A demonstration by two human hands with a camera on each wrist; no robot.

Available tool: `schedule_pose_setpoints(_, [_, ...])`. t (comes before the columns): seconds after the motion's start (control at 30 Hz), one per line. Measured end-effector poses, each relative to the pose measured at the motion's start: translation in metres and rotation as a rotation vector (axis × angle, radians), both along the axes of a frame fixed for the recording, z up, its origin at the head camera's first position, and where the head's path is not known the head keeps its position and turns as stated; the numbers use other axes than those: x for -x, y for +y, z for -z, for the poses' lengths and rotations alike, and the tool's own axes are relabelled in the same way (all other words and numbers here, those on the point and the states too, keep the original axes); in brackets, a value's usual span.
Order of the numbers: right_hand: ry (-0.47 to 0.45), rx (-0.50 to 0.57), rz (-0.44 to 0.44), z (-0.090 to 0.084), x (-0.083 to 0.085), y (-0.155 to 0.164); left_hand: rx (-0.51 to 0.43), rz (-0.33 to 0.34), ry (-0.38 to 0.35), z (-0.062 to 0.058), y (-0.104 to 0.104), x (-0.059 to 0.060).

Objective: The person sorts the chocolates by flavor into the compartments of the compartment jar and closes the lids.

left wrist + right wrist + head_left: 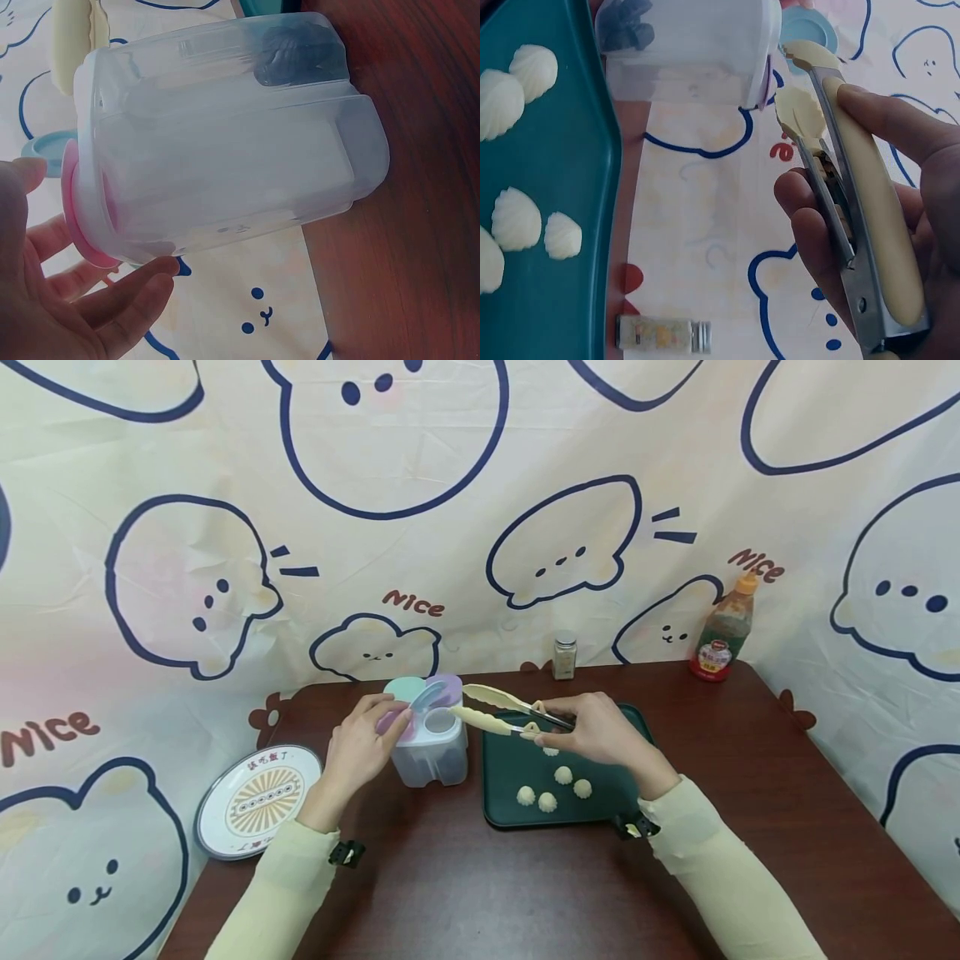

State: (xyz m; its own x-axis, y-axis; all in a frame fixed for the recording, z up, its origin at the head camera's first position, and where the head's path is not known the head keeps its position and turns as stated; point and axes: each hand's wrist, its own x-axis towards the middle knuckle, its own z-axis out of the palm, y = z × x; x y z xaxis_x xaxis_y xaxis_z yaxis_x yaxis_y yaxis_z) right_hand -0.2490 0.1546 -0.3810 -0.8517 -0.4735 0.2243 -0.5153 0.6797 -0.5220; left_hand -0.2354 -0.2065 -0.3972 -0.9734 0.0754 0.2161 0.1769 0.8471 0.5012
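My left hand (363, 739) is at a clear container (431, 764) with green, purple and pink lids. It pinches the edge of the raised light blue lid (429, 695); its other fingers lie by the pink lid (69, 195) and the container's side. Below the raised lid shows a round opening (439, 721). Dark lumps (296, 56) sit inside one part of the container. My right hand (592, 727) grips cream-tipped metal tongs (870, 187), their tips apart beside the lid with nothing between. White ridged pieces (563, 775) lie on a dark green tray (498, 814) beneath that hand.
A patterned plate (300, 768) leans at the left edge of the brown table (435, 893). At the back stand a small shaker jar (565, 658) and, farther right, a red-labelled sauce bottle (722, 631). A printed cloth surrounds the table.
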Motion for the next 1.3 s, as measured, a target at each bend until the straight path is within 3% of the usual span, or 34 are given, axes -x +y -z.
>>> schedule_pose_setpoints(0.5, [-0.103,0.005,0.172,0.005,-0.001,0.04,0.007,-0.002,-0.006,-0.001,0.001,-0.001])
schedule_pose_setpoints(1.3, [-0.128,-0.019,0.404,0.022,-0.011,0.098,-0.002,0.003,0.001,0.0,0.0,0.0])
